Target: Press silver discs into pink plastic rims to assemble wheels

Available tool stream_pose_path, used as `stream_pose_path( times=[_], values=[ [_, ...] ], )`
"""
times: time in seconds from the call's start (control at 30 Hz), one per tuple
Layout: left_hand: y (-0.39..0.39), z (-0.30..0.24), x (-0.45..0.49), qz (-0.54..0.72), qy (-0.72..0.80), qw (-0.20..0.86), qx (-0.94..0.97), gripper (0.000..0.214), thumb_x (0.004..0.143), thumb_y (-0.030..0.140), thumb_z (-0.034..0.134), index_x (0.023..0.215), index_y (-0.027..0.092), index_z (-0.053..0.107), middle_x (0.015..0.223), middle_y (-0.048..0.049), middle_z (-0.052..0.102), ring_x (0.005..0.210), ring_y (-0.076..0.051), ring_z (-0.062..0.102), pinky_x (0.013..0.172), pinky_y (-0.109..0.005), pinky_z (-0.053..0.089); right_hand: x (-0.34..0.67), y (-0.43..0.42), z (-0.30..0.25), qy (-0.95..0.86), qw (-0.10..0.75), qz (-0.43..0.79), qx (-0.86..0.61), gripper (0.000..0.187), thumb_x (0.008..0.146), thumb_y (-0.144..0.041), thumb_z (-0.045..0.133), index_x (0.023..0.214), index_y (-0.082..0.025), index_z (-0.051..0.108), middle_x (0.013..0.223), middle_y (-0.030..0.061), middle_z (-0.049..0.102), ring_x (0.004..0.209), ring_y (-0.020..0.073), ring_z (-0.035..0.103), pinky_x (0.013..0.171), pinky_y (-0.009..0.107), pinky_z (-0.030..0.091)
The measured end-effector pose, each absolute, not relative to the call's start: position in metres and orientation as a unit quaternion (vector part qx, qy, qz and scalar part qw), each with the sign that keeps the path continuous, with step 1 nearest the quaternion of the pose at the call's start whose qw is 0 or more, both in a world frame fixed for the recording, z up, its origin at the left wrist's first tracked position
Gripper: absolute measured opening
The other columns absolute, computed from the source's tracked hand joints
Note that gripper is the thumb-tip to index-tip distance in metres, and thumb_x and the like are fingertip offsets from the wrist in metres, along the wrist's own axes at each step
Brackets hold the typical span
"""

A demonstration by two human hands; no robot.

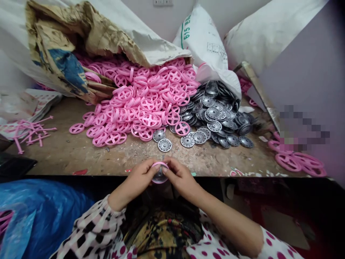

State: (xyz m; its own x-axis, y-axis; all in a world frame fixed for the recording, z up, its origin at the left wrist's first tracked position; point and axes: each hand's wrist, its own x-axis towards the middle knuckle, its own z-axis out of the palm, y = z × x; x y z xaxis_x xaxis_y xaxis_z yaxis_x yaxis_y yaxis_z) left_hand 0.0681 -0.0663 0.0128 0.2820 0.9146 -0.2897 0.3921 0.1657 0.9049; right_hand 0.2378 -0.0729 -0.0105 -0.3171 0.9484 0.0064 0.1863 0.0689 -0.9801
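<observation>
Both my hands hold one small toy wheel (160, 175) at the table's front edge. It has a pink rim with a grey hubcap disc set inside it. My left hand (143, 176) grips its left side, with the thumb on the face. On the other side my right hand (180, 176) pinches the rim, thumb pressed on the disc. The fingers behind the wheel are hidden. Just beyond the hands lie loose grey hubcaps (165, 145). Behind them rises a big heap of pink wheel rims (145, 104), and to its right a pile of grey hubcaps (214, 113).
Pink rims spill from a torn paper-lined sack (107, 39); a white sack (205, 39) stands behind the hubcaps. Pink rods (33, 133) lie at left on the wooden table (59, 153). Larger pink wheels (288, 162) sit at the right edge. A blue plastic bag (45, 208) is below left.
</observation>
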Motion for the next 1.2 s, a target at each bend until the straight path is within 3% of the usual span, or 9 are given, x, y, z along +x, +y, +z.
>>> stream_pose_path(
  times=[0.17,0.33,0.47,0.63,0.73,0.8,0.9,1.07,1.2],
  values=[
    [-0.057,0.022,0.047,0.202,0.573,0.580,0.542,0.051,0.074,0.049,0.061,0.112,0.015,0.060,0.073,-0.0017,0.063,0.059,-0.014,0.059,0.055,-0.025,0.047,0.253,-0.092,0.000,-0.814,0.207,0.332,-0.429,0.027,0.092,-0.025,0.049,0.116,-0.020,0.059,0.098,0.0076,0.058,0.085,0.0184,0.057,0.074,0.030,0.045],
    [-0.044,0.020,0.056,0.273,0.585,0.552,0.527,0.041,0.073,0.044,0.062,0.102,0.015,0.064,0.064,0.0010,0.060,0.051,-0.011,0.055,0.047,-0.021,0.043,0.275,-0.027,0.007,-0.781,0.256,0.138,-0.553,0.032,0.094,-0.032,0.046,0.121,-0.017,0.059,0.105,0.0118,0.058,0.096,0.0232,0.056,0.081,0.033,0.044],
    [-0.031,0.016,0.070,0.336,0.577,0.528,0.525,0.028,0.072,0.034,0.065,0.093,0.015,0.067,0.057,0.0030,0.057,0.046,-0.009,0.051,0.041,-0.017,0.038,0.294,0.043,0.005,-0.722,0.191,0.004,-0.665,0.054,0.087,-0.038,0.058,0.133,-0.011,0.050,0.114,0.0210,0.055,0.102,0.0347,0.050,0.084,0.045,0.041],
    [-0.019,0.018,0.079,0.365,0.569,0.592,0.439,0.024,0.073,0.027,0.069,0.094,0.015,0.065,0.064,0.0029,0.060,0.041,-0.006,0.051,0.037,-0.015,0.038,0.300,0.062,-0.005,-0.704,0.307,0.087,-0.634,0.030,0.084,-0.024,0.057,0.112,-0.014,0.064,0.099,0.0134,0.061,0.091,0.0265,0.055,0.080,0.038,0.043],
    [-0.017,0.022,0.083,0.398,0.533,0.652,0.364,0.033,0.073,0.025,0.072,0.103,0.016,0.062,0.078,-0.0017,0.067,0.052,-0.009,0.061,0.046,-0.018,0.049,0.285,0.037,-0.005,-0.642,0.468,0.240,-0.557,0.027,0.084,-0.031,0.059,0.107,-0.018,0.064,0.091,0.0067,0.063,0.080,0.0201,0.056,0.075,0.033,0.045],
    [-0.017,0.023,0.086,0.418,0.500,0.681,0.334,0.036,0.072,0.023,0.074,0.106,0.016,0.062,0.084,-0.0040,0.069,0.060,-0.011,0.066,0.053,-0.020,0.054,0.271,0.017,-0.003,-0.616,0.493,0.383,-0.481,0.029,0.083,-0.036,0.061,0.107,-0.020,0.062,0.092,0.0043,0.065,0.080,0.0184,0.058,0.073,0.031,0.047],
    [-0.018,0.021,0.088,0.427,0.507,0.684,0.305,0.020,0.074,0.020,0.071,0.091,0.012,0.064,0.071,-0.0038,0.068,0.055,-0.011,0.064,0.048,-0.019,0.054,0.257,0.001,-0.002,-0.644,0.445,0.452,-0.429,0.030,0.088,-0.039,0.056,0.111,-0.020,0.062,0.103,0.0057,0.066,0.090,0.0187,0.060,0.080,0.033,0.047],
    [-0.025,0.017,0.074,0.451,0.531,0.676,0.242,0.008,0.077,0.015,0.066,0.085,0.012,0.064,0.066,-0.0024,0.068,0.053,-0.011,0.064,0.050,-0.020,0.057,0.260,0.007,-0.003,-0.829,0.254,0.154,-0.473,0.034,0.089,-0.036,0.058,0.116,-0.016,0.064,0.108,0.0139,0.062,0.100,0.0258,0.054,0.089,0.041,0.042],
    [-0.031,0.017,0.060,0.470,0.537,0.668,0.211,0.006,0.078,0.010,0.063,0.084,0.012,0.064,0.065,-0.0034,0.069,0.054,-0.012,0.065,0.052,-0.021,0.058,0.257,0.011,-0.004,-0.894,0.118,0.060,-0.428,0.033,0.089,-0.038,0.060,0.113,-0.017,0.066,0.103,0.0142,0.065,0.095,0.0277,0.055,0.084,0.040,0.042]
  ],
)
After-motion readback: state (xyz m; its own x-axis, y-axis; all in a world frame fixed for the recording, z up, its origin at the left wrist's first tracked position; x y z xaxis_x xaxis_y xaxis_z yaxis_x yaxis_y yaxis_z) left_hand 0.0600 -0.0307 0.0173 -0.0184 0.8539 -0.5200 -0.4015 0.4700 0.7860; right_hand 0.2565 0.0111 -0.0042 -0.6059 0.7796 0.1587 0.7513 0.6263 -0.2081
